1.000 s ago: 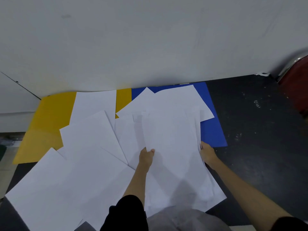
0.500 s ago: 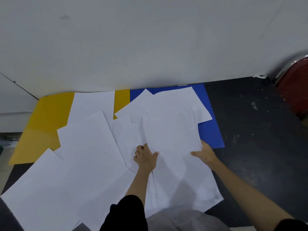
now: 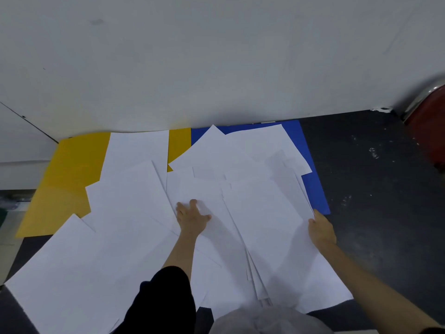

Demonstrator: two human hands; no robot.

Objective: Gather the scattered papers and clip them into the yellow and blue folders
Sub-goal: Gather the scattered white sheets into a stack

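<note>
Several white papers (image 3: 134, 213) lie scattered over a dark floor, overlapping each other. They cover much of a yellow folder (image 3: 65, 184) at the left and a blue folder (image 3: 313, 189) at the right, both lying flat against the wall. My left hand (image 3: 191, 218) rests flat with spread fingers on a sheet in the middle. My right hand (image 3: 321, 231) grips the right edge of a loose stack of papers (image 3: 262, 213) that lies partly over the blue folder.
A white wall (image 3: 216, 63) runs along the back just behind the folders. A red object with a chrome rim (image 3: 426, 116) stands at the far right. Bare dark floor (image 3: 375, 189) stretches right of the blue folder.
My left hand let go of the stack's left edge, moved left and opened flat on a sheet. My right hand stayed on the stack's right edge.
</note>
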